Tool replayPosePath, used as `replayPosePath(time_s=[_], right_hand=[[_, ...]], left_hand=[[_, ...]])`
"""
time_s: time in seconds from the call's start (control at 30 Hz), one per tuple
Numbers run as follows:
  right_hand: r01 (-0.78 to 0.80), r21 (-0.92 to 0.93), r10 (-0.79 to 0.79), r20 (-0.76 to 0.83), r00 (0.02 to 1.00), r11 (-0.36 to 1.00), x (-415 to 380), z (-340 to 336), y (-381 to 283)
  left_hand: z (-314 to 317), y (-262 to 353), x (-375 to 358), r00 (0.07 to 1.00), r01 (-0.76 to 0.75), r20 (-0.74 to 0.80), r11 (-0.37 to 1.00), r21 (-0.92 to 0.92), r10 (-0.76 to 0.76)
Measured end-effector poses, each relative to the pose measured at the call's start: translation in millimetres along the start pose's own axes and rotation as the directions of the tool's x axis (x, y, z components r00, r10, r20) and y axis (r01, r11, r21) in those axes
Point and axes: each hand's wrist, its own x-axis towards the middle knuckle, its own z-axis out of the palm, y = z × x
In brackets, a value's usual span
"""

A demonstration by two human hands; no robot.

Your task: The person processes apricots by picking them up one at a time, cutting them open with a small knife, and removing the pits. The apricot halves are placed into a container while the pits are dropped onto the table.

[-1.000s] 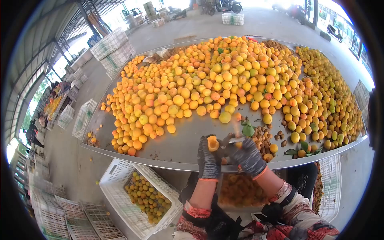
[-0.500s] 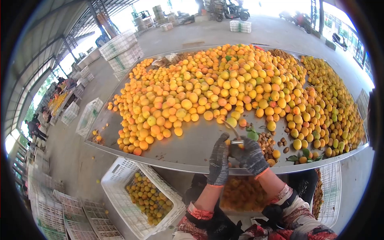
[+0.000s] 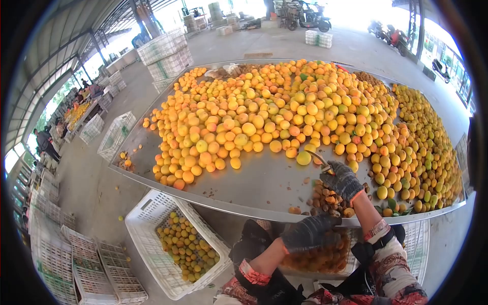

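Apricots (image 3: 244, 114), yellow to orange, lie heaped on a metal-topped table (image 3: 249, 183). My right hand (image 3: 346, 181), in a dark grey knit glove, is closed around a thin curved tool (image 3: 319, 158) whose brownish end sticks out toward the fruit. Just below that hand is a small pile of brown pits (image 3: 325, 200). My left hand (image 3: 309, 234), gloved alike, is low at the table's near edge, palm down with fingers stretched to the right. Beneath it, partly hidden, a crate holds orange apricot pieces (image 3: 317, 256).
A white plastic crate (image 3: 145, 226) with greenish-yellow apricots stands on the floor at left. Greener fruit (image 3: 432, 147) covers the table's right side. Stacked crates (image 3: 165, 53) stand beyond the far left corner. People (image 3: 46, 145) are at another table farther left.
My hands were together over the table with the tool and a piece of fruit. Now they are apart: the right has moved right with the tool, the left down to the near edge.
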Motion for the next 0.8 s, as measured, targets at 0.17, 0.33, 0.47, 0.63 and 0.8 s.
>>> replayPosePath(time_s=[0.17,0.33,0.47,0.63,0.8], right_hand=[[0.072,0.021,-0.073,0.038,0.997,0.997,43,27,-45],[0.223,-0.039,-0.224,0.002,0.975,0.974,106,73,-41],[0.248,-0.127,-0.238,0.092,0.967,0.960,145,95,-53],[0.294,-0.420,-0.232,0.192,0.953,0.858,175,128,-67],[0.128,-0.535,0.016,0.256,0.966,0.835,183,125,-90]], left_hand=[[-20,-20,-18,0.876,-0.023,-0.385,0.772,-0.635,-0.290],[-55,-19,-27,0.456,-0.046,-0.444,0.478,-0.877,-0.771],[-64,-23,-33,0.375,-0.067,-0.475,0.488,-0.870,-0.796],[-62,-31,-34,0.401,-0.119,-0.439,0.430,-0.895,-0.804],[-64,-31,-32,0.384,-0.114,-0.453,0.445,-0.888,-0.805]])
